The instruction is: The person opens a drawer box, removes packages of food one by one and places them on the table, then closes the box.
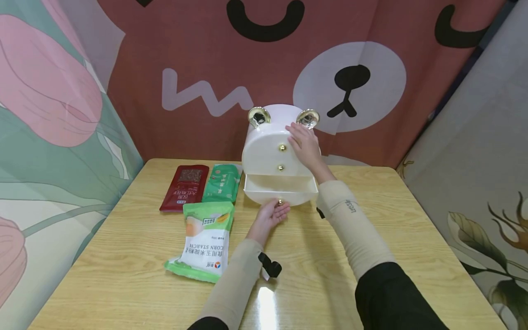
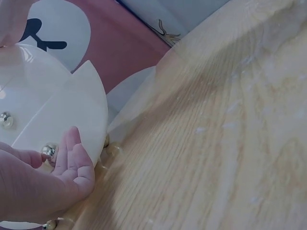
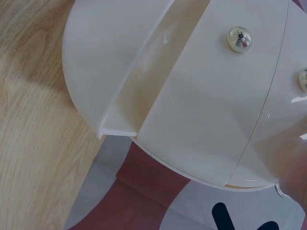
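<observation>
A rounded white drawer box with two gold-rimmed ears stands at the back of the table. Its bottom drawer is pulled part way out, and the visible inside holds nothing. My left hand pinches the gold knob of that drawer between thumb and fingers from below. Up at the box's right side, my right hand rests with extended fingers on the upper front, just under the right ear. In the right wrist view only a blurred bit of this hand shows at the edge.
Left of the box lie a dark red packet and a green packet. Nearer to me is a green and white corn starch bag. A printed curtain hangs right behind the wooden table.
</observation>
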`<act>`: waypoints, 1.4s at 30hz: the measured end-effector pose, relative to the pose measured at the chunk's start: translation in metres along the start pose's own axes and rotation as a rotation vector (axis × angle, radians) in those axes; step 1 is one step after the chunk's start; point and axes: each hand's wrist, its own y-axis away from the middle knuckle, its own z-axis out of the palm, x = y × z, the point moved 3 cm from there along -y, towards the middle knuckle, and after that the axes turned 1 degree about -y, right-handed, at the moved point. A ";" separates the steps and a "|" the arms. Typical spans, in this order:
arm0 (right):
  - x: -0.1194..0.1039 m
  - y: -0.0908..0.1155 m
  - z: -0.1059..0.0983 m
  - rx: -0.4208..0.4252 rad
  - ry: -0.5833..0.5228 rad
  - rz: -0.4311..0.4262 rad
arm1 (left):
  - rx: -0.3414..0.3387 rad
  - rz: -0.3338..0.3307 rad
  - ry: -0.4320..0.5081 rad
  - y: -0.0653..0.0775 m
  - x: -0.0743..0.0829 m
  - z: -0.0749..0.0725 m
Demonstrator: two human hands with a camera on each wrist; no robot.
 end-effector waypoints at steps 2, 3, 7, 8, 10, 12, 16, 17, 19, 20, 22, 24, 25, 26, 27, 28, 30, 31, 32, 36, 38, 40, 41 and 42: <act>0.000 0.000 0.000 0.001 0.009 -0.001 | -0.019 -0.001 -0.008 0.007 0.005 0.003; 0.001 -0.001 0.000 0.001 0.012 -0.002 | 0.028 -0.022 -0.034 0.019 0.012 0.010; 0.001 -0.001 0.000 -0.003 0.012 0.001 | 0.053 0.005 -0.050 0.078 0.044 0.033; 0.001 -0.001 0.000 -0.007 0.010 0.004 | 0.023 0.028 -0.037 0.061 0.036 0.027; 0.000 -0.001 0.000 -0.012 0.005 0.006 | 0.020 0.034 -0.028 0.048 0.031 0.023; 0.000 -0.001 0.000 -0.015 0.005 0.006 | 0.029 0.030 -0.038 0.043 0.031 0.023; 0.000 -0.001 0.000 -0.018 0.009 0.008 | 0.095 -0.010 -0.066 0.063 0.043 0.034; 0.000 -0.001 0.000 -0.018 0.009 0.009 | 0.086 -0.008 -0.065 0.072 0.048 0.037; 0.000 -0.001 0.000 -0.017 0.008 0.006 | 0.069 -0.019 -0.052 0.083 0.055 0.041; 0.000 0.000 -0.001 -0.015 0.009 0.005 | 0.057 -0.025 -0.045 0.088 0.057 0.043; -0.001 0.000 -0.001 -0.009 0.007 0.001 | 0.042 -0.017 -0.029 0.090 0.058 0.044; -0.001 0.000 -0.001 -0.006 0.004 0.000 | 0.044 -0.028 -0.032 0.094 0.061 0.045; -0.001 0.001 -0.001 -0.004 0.001 -0.001 | 0.049 -0.027 -0.031 0.095 0.062 0.046; -0.001 0.001 -0.001 -0.002 -0.002 0.000 | 0.049 -0.030 -0.028 0.094 0.062 0.046; -0.001 0.001 -0.001 -0.001 -0.004 0.001 | 0.051 -0.029 -0.024 0.093 0.062 0.045; -0.001 0.001 0.000 -0.001 -0.008 0.002 | 0.052 -0.042 -0.022 0.093 0.064 0.045; -0.001 0.001 0.000 0.000 -0.011 0.002 | 0.054 -0.049 -0.015 0.091 0.064 0.044; 0.000 0.001 0.000 0.001 -0.011 0.003 | 0.060 -0.048 -0.015 0.087 0.062 0.043; 0.000 0.001 0.000 0.000 -0.013 0.004 | 0.068 -0.052 -0.015 0.084 0.061 0.042; 0.000 0.001 0.000 0.001 -0.012 0.000 | 0.137 -0.058 -0.040 0.059 0.051 0.036; 0.000 0.001 -0.001 -0.001 -0.005 -0.002 | 0.115 -0.036 -0.029 0.036 0.042 0.028; -0.001 0.001 -0.002 -0.003 0.003 -0.001 | 0.070 -0.015 -0.003 0.004 0.029 0.015; -0.001 0.000 -0.002 -0.006 0.008 0.000 | 0.060 -0.008 0.003 -0.008 0.024 0.010; -0.001 0.000 -0.002 -0.008 0.009 0.004 | 0.046 -0.008 0.015 -0.016 0.020 0.006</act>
